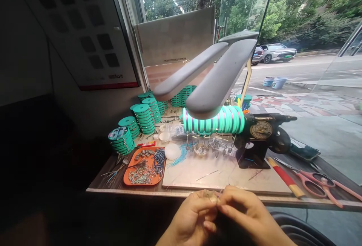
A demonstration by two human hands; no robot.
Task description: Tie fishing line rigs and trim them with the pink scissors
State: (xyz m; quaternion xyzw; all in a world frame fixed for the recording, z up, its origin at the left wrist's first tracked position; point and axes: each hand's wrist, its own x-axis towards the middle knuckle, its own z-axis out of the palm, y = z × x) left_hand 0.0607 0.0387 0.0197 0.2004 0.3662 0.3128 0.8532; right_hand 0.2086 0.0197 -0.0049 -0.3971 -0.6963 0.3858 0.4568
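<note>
Just off the table's front edge, my left hand and my right hand meet, fingertips almost touching. Each is closed in a pinch at the same small spot. What they hold is too small and too covered by fingers to name. Beyond them lies a pale board with a thin wire-like piece on it. Over the board's far side, a row of green foam spools sits on a black winding machine, with small metal fittings hanging below.
An orange tray of small metal parts stands left, before stacked green spools. Blue strands lie beside a white round lid. Scissors and a red-yellow stick lie right. A grey two-armed lamp overhangs the spools.
</note>
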